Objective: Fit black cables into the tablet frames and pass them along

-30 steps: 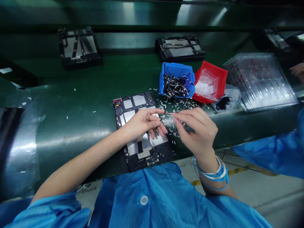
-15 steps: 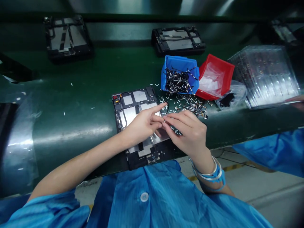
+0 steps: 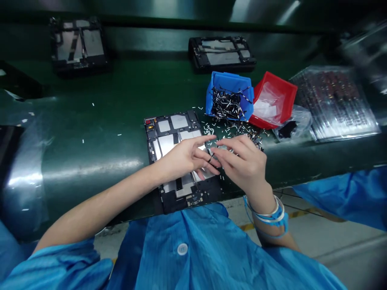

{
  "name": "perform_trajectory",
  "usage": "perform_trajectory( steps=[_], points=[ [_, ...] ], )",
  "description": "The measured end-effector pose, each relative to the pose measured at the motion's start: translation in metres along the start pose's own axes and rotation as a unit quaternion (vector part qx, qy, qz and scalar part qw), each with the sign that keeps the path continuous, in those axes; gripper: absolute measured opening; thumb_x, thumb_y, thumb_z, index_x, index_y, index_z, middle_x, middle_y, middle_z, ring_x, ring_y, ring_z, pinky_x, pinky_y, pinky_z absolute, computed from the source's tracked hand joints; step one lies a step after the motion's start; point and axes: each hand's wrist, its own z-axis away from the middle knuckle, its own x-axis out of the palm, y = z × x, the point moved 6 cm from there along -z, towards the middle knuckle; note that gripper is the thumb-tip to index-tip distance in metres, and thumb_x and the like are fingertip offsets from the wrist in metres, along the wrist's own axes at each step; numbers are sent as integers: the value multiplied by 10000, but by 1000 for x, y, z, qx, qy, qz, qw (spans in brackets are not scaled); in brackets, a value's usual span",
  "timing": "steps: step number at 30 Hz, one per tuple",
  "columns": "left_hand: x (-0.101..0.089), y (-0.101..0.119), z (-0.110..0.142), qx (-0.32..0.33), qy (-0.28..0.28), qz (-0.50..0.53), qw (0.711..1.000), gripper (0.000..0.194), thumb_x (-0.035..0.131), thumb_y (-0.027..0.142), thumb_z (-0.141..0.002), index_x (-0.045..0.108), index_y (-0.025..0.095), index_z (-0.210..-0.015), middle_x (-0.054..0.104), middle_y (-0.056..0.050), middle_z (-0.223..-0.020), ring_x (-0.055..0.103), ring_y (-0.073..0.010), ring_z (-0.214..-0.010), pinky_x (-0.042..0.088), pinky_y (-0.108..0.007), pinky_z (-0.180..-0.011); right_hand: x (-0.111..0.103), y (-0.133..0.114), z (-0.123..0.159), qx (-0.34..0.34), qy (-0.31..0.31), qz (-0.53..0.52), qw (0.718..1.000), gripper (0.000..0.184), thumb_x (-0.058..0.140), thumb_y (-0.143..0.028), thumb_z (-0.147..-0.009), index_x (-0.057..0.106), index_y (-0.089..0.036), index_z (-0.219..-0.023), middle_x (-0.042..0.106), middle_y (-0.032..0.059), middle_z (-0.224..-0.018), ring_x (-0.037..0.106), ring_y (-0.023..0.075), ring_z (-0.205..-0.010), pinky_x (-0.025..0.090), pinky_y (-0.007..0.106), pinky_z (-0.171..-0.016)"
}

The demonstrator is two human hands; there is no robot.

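i have my left hand (image 3: 193, 157) over the right side of an opened flat device (image 3: 165, 143), which lies on the near part of the green bench (image 3: 127, 96). its fingers are spread apart and point to the right. my right hand (image 3: 246, 163) is just to the right of it, with the thumb and first finger close together and the tips near the left fingers. a thin black strip (image 3: 211, 158) is in between, lying across the left fingers near the right fingertips. i cannot tell which hand pinches it, or if both do. the device has silver plates showing, and its middle is hidden under my left hand.

lots of tiny white bits (image 3: 208, 131) lie on the bench past my fingers, and a messy heap of small parts (image 3: 254, 136) lies just past my right hand. beyond them is a blue bin (image 3: 232, 77) with many thin black strips in it. a red bin (image 3: 289, 98) sits just right of it, with clear plastic inside. next to that is a clear bag (image 3: 298, 121), then a stack of clear trays (image 3: 341, 106). on the far side are two more devices, one at left (image 3: 78, 46) and one near the middle (image 3: 223, 53). another person's blue sleeve (image 3: 344, 197) shows at the right.
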Motion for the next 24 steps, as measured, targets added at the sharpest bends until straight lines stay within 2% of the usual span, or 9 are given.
perform_trajectory(
  steps=[3,5,8,10,13,15,17,20,24],
  points=[
    [-8,12,28,36,29,-49,998,649,627,110,-797,403,118,-1405,735,-129,-959,721,-231,-856,567,-240,-586,-2,0,-10,52,24,-62,996,196,598,-84,-833,681,-261,-840,717,13,-817,617,168,-741,509,338,-658],
    [-27,21,59,110,133,-139,975,459,646,205,-826,556,132,-1270,728,-114,-1002,708,-214,-898,573,-265,-686,-1,2,-21,116,44,-123,985,186,626,-94,-823,692,-268,-829,717,-2,-783,630,158,-716,513,339,-654],
    [-59,22,114,201,346,-297,867,290,589,222,-880,632,172,-1162,705,-87,-1088,680,-195,-974,554,-287,-803,24,1,-36,229,10,-266,936,118,673,-132,-792,705,-245,-795,722,-2,-778,653,149,-704,528,312,-613],
    [-70,7,138,210,419,-389,793,275,556,199,-895,623,176,-1162,693,-85,-1115,671,-193,-987,553,-289,-791,57,-7,-43,287,-62,-378,878,69,705,-181,-759,709,-214,-819,723,10,-784,667,149,-698,536,293,-587],
    [-70,-19,145,223,398,-507,731,285,522,158,-898,596,149,-1174,682,-107,-1131,656,-208,-1023,551,-324,-831,101,-24,-46,333,-154,-491,790,208,739,-218,-702,697,-167,-899,698,-1,-707,658,132,-649,541,279,-592],
    [-63,-31,144,242,363,-562,703,314,497,132,-900,571,138,-1205,668,-126,-1161,640,-225,-1068,537,-360,-881,118,-32,-44,354,-182,-507,764,234,741,-212,-686,686,-153,-905,683,-10,-675,648,123,-637,537,276,-607],
    [-57,-37,142,249,336,-605,677,340,481,119,-899,551,119,-1232,654,-148,-1191,637,-248,-1073,540,-378,-855,124,-34,-41,366,-192,-488,769,211,734,-197,-682,682,-148,-881,681,-4,-681,643,121,-643,524,268,-595],
    [-50,-40,140,244,310,-656,643,363,464,96,-888,550,80,-1240,643,-174,-1209,634,-283,-1065,538,-380,-779,123,-35,-41,361,-195,-441,798,167,715,-164,-683,684,-145,-847,672,-1,-674,628,117,-630,495,252,-557],
    [-49,-42,138,230,297,-689,620,407,428,79,-882,565,104,-1265,629,-174,-1232,614,-288,-1095,519,-376,-794,120,-36,-43,346,-199,-403,824,133,687,-141,-703,688,-149,-837,661,-9,-660,600,100,-597,464,232,-524]
  ],
)
